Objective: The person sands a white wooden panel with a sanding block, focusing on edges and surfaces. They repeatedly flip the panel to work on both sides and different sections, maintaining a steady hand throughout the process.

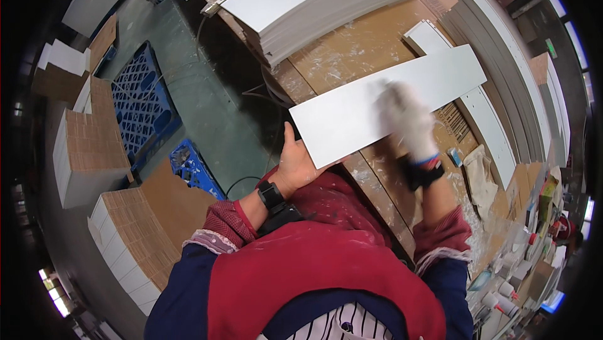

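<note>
A long white board (352, 117) lies slantwise across the work surface, its near left end reaching past the edge. My bare left hand (299, 163) holds that end from below, with the thumb up beside the short edge and the fingers partly hidden underneath. On the board's upper face, right of its middle, is my right hand (411, 120) in a white glove. Motion smears its fingers, so whether anything is in them does not show. Beneath the board's far end lie other white panels (487, 117).
Stacked white panels (339, 0) stand at the back, with another stack (496, 44) at the right. A beige cloth (480, 180) and a small blue block (454, 156) lie right of my right hand. Blue pallets (146, 101) and piled boards (135, 233) are on the left floor.
</note>
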The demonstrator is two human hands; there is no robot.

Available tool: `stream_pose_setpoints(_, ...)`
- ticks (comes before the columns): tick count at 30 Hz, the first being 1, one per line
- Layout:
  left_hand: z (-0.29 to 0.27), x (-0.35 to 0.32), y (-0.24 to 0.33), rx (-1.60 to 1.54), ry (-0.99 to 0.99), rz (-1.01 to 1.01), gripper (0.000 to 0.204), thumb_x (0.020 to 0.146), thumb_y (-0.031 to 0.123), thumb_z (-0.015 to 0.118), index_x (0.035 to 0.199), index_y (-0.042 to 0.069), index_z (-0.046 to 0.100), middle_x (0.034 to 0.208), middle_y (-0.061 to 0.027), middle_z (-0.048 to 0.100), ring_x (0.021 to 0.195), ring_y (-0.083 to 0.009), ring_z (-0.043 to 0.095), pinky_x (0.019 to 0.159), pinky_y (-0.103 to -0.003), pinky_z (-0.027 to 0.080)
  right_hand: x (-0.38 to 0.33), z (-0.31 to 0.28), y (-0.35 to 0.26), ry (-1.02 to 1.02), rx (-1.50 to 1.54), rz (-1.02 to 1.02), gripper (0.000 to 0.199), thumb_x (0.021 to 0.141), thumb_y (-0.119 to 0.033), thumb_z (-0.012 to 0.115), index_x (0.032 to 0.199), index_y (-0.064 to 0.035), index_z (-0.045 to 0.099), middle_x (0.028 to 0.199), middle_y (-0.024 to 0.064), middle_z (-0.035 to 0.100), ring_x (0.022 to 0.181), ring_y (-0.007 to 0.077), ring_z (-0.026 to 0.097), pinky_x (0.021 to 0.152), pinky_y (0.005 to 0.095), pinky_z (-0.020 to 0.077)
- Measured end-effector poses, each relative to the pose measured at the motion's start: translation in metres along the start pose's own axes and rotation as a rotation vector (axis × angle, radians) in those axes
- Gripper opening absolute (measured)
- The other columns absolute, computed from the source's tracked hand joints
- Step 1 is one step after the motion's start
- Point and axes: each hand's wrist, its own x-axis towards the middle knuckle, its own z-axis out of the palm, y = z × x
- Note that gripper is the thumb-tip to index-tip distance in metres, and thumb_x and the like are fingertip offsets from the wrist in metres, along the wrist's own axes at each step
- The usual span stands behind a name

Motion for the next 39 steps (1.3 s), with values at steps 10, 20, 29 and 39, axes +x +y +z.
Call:
stream_pose_setpoints(10,-0.001,0.002,0.0,-0.01,-0.097,-0.024,0.08,0.088,0.069,0.022,0.143,0.011,0.027,0.144,-0.0123,0.034,0.13,-0.0343,0.037,0.103,-0.057,0.032,0.059,0.032,-0.001,0.213,-0.391,-0.131,0.01,0.089,-0.018,0.046,0.085,-0.0093,0.05,0.078,0.0133,0.056,0.068,0.0294,0.064,0.05,0.038,0.0504)
stream_pose_setpoints(20,-0.037,0.004,-0.001,-0.279,-0.24,-0.007,0.061,0.096,0.05,0.027,0.142,0.01,0.031,0.143,-0.0108,0.037,0.133,-0.0311,0.034,0.108,-0.05,0.027,-0.023,0.044,-0.097,-0.139,0.423,-0.767,0.02,0.077,-0.01,0.058,0.097,-0.0092,0.058,0.087,0.0104,0.058,0.082,0.0299,0.06,0.07,0.0388,0.049)
stream_pose_setpoints(29,0.006,-0.001,-0.002,0.026,-0.091,0.001,0.072,0.092,0.062,0.027,0.142,0.011,0.03,0.143,-0.013,0.036,0.13,-0.0367,0.037,0.101,-0.06,0.032,-0.008,-0.001,0.028,0.232,0.078,-0.066,0.014,0.087,-0.024,0.059,0.097,-0.0139,0.063,0.087,0.0087,0.064,0.073,0.0268,0.064,0.063,0.0343,0.0519)
stream_pose_setpoints(39,0.008,0.001,-0.003,0.129,0.049,0.037,0.079,0.089,0.066,0.029,0.142,0.007,0.028,0.143,-0.0148,0.036,0.126,-0.0384,0.04,0.102,-0.059,0.031,-0.095,0.025,-0.058,-0.418,0.363,-0.538,0.011,0.083,-0.018,0.056,0.092,-0.0123,0.056,0.084,0.0101,0.057,0.077,0.0304,0.06,0.064,0.0401,0.0494)
